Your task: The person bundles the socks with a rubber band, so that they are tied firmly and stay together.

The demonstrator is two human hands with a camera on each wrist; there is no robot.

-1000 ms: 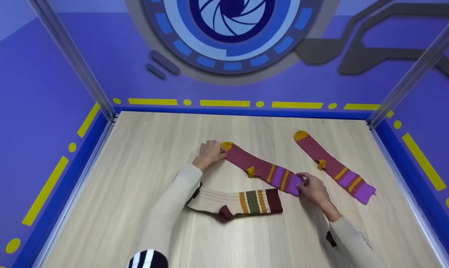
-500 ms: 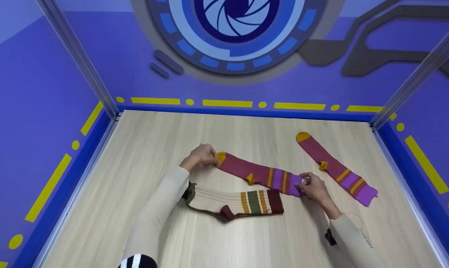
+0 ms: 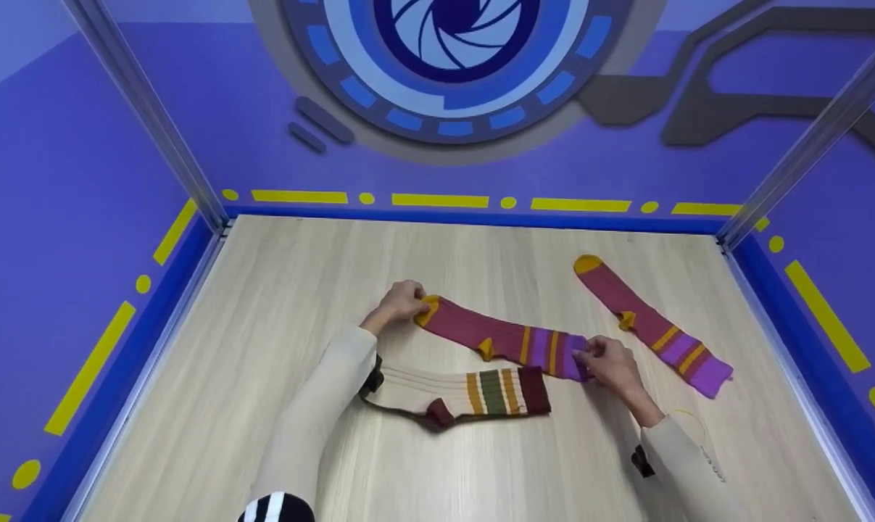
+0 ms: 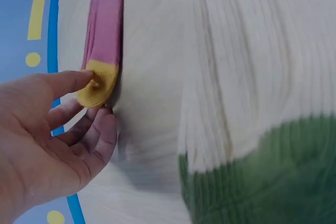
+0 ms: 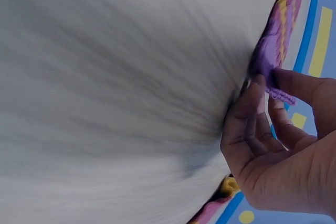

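A plum sock (image 3: 473, 323) with mustard toe and heel and purple stripes lies stretched between both hands in the head view. At its mustard toe (image 4: 103, 83), the left hand (image 3: 402, 300) pinches the fabric between thumb and fingers. The right hand (image 3: 614, 365) pinches the purple cuff (image 5: 269, 59) at the other end. Just below this sock lies a cream ribbed sock (image 3: 415, 388) with green, mustard and maroon bands; its green toe (image 4: 283, 177) shows large in the left wrist view, partly hidden by the left wrist in the head view.
A matching plum sock (image 3: 644, 312) lies flat and slanted on the right side of the wooden table (image 3: 307, 261). A thin yellow loop (image 3: 691, 420) lies by the right sleeve. Blue panels (image 3: 104, 217) with metal corner posts enclose the back and sides.
The left hand has moved left and slightly toward the person with the toe of the sock, so the sock lies more level. The right hand stays at the cuff, nearly in place.
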